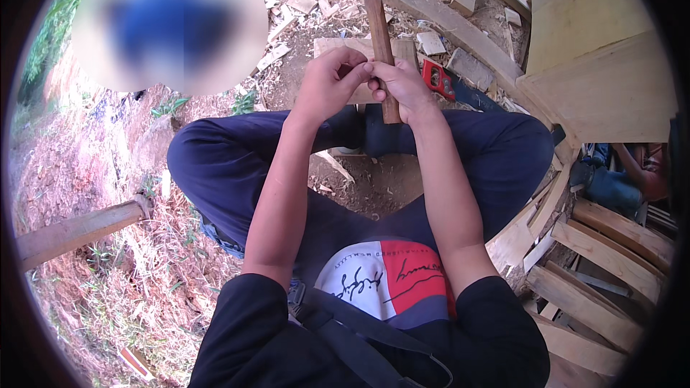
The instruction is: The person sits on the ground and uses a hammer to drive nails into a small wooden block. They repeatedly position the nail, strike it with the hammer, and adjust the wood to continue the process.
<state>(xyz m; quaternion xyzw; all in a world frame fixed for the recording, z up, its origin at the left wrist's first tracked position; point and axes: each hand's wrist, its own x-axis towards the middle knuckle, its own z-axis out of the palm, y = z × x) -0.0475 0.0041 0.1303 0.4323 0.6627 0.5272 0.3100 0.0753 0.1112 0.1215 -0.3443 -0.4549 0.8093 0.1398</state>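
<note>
My right hand (404, 88) is closed round the wooden handle of a claw hammer (375, 18). The hammer stands nearly upright in the picture, its dark head at the far end and the handle's butt below my fist. Beside it my left hand (333, 80) is closed, with thumb and forefinger meeting the right fingertips left of the handle. Whatever is pinched there is too small to make out. Behind both hands lies a wooden block (330, 46), partly covered by them.
A handsaw (440, 80) with a red handle lies right of my hands. Beyond it a long plank (445, 25) crosses chip-strewn ground. Pale panels (604, 65) stand at right, above stacked boards (589, 302). Another person (611, 185) is partly visible there. A wooden beam (83, 233) lies left.
</note>
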